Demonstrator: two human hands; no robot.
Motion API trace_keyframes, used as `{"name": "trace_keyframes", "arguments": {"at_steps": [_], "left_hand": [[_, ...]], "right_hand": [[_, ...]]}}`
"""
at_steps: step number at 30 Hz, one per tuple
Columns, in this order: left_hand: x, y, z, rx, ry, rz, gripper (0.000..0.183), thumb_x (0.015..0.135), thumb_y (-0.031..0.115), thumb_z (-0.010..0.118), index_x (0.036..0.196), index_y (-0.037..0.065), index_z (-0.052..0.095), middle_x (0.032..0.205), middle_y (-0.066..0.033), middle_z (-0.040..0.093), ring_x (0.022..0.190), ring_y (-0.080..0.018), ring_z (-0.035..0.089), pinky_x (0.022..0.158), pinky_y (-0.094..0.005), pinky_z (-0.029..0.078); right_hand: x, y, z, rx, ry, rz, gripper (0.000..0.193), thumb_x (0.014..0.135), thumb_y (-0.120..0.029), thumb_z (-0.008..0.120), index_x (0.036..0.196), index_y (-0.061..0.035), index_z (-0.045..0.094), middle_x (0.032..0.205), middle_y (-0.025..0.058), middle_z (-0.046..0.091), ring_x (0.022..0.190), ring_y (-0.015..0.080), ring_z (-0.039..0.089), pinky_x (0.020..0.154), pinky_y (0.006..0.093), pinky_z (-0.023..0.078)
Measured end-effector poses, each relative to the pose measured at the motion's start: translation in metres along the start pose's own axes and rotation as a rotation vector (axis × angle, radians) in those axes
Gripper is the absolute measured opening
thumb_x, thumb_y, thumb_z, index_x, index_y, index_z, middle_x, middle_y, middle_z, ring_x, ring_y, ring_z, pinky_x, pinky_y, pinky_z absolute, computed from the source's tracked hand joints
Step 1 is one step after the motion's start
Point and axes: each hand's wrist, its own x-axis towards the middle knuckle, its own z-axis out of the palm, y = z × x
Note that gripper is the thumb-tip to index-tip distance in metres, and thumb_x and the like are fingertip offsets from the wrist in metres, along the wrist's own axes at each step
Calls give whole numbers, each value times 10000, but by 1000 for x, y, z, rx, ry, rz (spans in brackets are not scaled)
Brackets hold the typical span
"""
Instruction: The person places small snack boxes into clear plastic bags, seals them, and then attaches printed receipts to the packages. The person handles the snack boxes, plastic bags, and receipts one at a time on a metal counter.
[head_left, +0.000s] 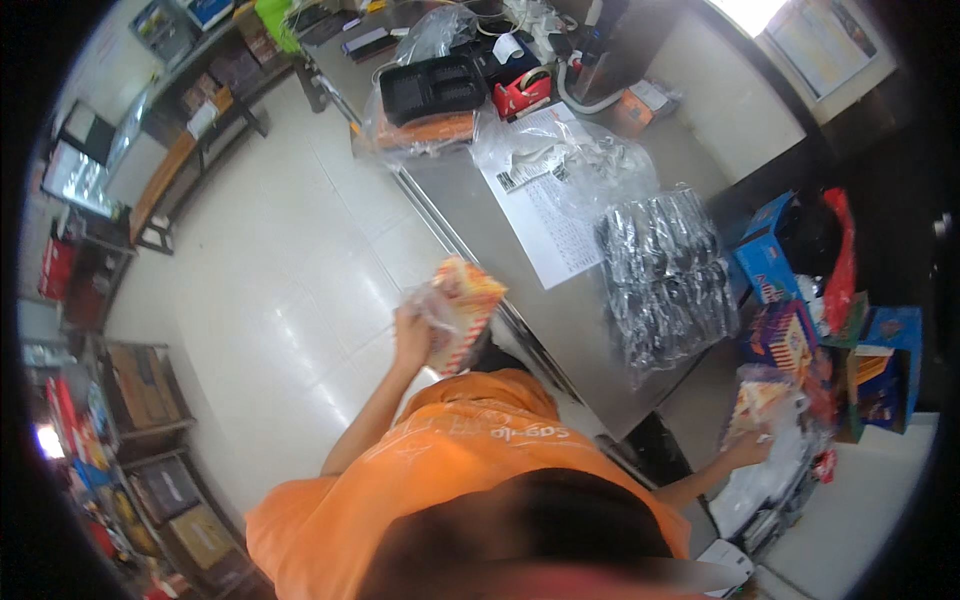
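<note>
My left hand is closed on an orange-and-yellow printed packet with red and white stripes along its lower part. Clear plastic hangs around the packet beside my fingers. It is held up in front of my body, left of the metal counter's edge. Far to the right, my right hand reaches to a similar orange-and-yellow packet in clear plastic. Its fingers look closed on the plastic wrap at the lower end. What is inside either packet is hidden.
On the metal counter lie plastic-wrapped black containers, a printed sheet, a red tape dispenser and a black tray. Blue cardboard boxes stand at the right. Shelves line the left beyond the tiled floor.
</note>
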Motion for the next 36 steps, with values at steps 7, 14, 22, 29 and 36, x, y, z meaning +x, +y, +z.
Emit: {"name": "trace_keyframes", "arguments": {"at_steps": [7, 14, 22, 29, 36], "left_hand": [[129, 5, 77, -65, -531, 0, 328, 791, 6, 487, 1099, -5, 598, 828, -147, 645, 794, -226, 623, 715, -372, 492], [290, 29, 67, -117, -776, 86, 549, 756, 52, 558, 1299, 19, 490, 1323, -190, 488, 1269, -282, 447, 1027, -374, 384], [353, -13, 148, 353, -513, 40, 621, 779, 251, 677, 1285, -23, 445, 906, -220, 661, 833, -391, 647, 749, -439, 513], [415, 22, 135, 405, -813, 111, 539, 777, 262, 675, 1252, 73, 505, 805, -202, 673, 796, -384, 657, 726, -450, 515], [472, 60, 42, 265, -1103, 338, 345, 821, 277, 654, 1100, 74, 644, 840, -181, 682, 783, -322, 673, 718, -399, 514]], "right_hand": [[-16, -194, -6, 760, -518, 687, 185, 873, -265, 648, 790, -119, 571, 576, -60, 352, 420, 23, 303, 373, 203, 199], [-115, -283, 52, 634, -1051, 867, 194, 856, -261, 648, 883, -89, 564, 644, -35, 451, 459, 57, 387, 398, 215, 254], [-154, -391, 115, 109, -787, -43, 328, 800, -104, 643, 1119, -33, 614, 969, 155, 661, 950, 305, 605, 831, 383, 452], [-152, -538, 245, 314, -1828, 256, 388, 826, -88, 618, 1209, -32, 591, 1113, 180, 632, 1013, 243, 604, 848, 325, 470], [-177, -479, 386, 326, -361, 299, 805, 750, -281, 684, 1405, 32, 335, 1235, 286, 538, 1158, 384, 519, 983, 400, 408]]}}
